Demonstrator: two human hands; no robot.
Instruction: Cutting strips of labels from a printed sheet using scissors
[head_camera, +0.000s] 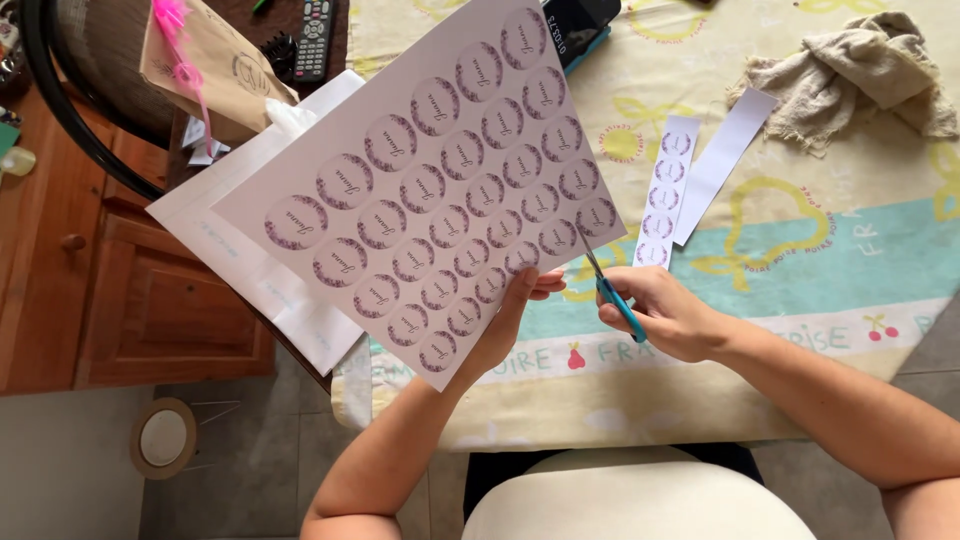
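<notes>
patterned tablecloth (800, 260), left hand (515, 310) holding sticker sheet (430, 180), right hand (665, 312) gripping scissors (612, 290)

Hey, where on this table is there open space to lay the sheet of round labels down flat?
The widest bare tablecloth lies right of the cut label strip and blank paper strip, below the crumpled cloth. A narrower band runs along the near edge beneath the right hand with the scissors. The far left is crowded: white bags, remote.

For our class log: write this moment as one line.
left hand: holds sticker sheet | right hand: scissors at sheet edge | cut strips on tablecloth
</notes>
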